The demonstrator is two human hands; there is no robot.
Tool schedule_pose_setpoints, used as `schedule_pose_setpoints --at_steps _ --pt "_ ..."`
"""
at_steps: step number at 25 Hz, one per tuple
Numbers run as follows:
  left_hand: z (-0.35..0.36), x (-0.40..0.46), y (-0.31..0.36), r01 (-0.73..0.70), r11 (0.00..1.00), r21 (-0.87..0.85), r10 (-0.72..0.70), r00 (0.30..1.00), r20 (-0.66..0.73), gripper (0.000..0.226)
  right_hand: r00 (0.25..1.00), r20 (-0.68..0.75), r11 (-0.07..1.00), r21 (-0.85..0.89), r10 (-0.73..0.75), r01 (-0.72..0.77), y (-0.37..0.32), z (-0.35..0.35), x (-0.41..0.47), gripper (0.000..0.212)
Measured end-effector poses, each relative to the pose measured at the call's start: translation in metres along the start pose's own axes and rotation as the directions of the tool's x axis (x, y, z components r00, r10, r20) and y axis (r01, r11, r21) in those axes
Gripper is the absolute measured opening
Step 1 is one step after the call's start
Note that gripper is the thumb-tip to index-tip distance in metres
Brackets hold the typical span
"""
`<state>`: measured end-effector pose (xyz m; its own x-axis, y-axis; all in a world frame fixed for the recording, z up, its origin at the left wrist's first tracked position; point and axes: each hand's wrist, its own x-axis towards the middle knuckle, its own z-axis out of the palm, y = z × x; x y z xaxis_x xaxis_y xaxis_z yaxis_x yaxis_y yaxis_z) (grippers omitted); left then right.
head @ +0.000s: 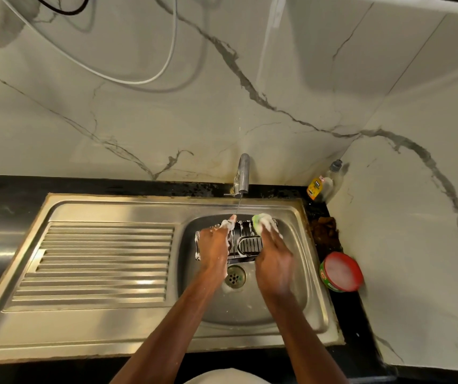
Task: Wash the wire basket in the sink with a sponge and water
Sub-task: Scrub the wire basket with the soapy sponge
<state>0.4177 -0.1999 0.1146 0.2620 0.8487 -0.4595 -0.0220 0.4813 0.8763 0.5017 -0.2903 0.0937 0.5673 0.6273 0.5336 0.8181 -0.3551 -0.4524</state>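
A black wire basket (246,242) with soap suds on its rim lies in the steel sink bowl (291,273), under the tap. My left hand (215,245) grips the basket's left side, fingers foamy. My right hand (273,253) holds a green and yellow sponge (261,220) against the basket's far right corner. A thin stream of water (239,205) falls from the tap (243,173) between my hands.
The drain (235,276) sits just in front of the basket. A ribbed draining board (97,264) fills the sink's left half. On the right counter stand a red tub of soap paste (341,271) and a dish liquid bottle (323,182) in the corner.
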Motion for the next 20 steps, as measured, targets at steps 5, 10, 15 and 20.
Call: schedule_pose_setpoints --at_steps 5,10,15,20 --pt "0.000 -0.002 0.004 0.020 0.999 -0.025 -0.021 0.999 -0.050 0.027 0.938 0.028 0.937 -0.040 -0.345 0.346 0.005 -0.005 0.001 0.047" --pt "0.001 -0.004 0.003 0.042 0.999 -0.002 -0.042 0.996 -0.073 0.029 0.966 -0.047 0.964 0.065 -0.253 0.256 -0.015 0.000 -0.019 0.048" --pt "-0.002 0.003 0.005 0.077 0.997 0.004 -0.076 0.991 -0.115 0.023 0.983 -0.044 0.979 0.085 -0.180 0.183 0.002 -0.022 -0.025 0.043" --pt "-0.004 0.009 0.009 0.121 0.991 -0.053 -0.126 0.984 -0.122 0.020 0.938 -0.023 0.938 0.019 -0.347 0.347 0.013 -0.018 -0.057 0.047"
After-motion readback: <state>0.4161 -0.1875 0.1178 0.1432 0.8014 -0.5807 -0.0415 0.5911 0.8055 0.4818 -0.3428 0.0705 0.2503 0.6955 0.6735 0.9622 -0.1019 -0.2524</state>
